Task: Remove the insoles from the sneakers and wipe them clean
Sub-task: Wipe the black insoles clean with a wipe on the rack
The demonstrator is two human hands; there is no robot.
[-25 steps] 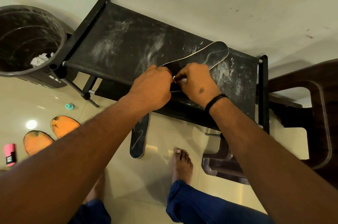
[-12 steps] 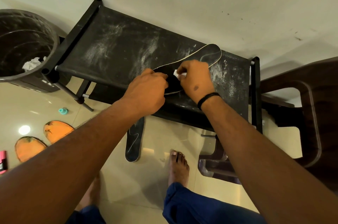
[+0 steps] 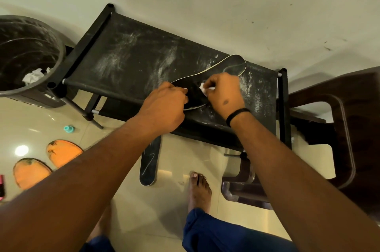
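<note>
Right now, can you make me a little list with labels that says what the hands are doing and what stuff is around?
left hand: holds down the heel end of the black insole
right hand: pinches a small white wipe against that insole
insole's place: lying on the dusty black rack
second black insole: on the floor under the rack's near edge
orange insoles: two, on the floor at left
bin: left of the rack, crumpled white paper inside
</note>
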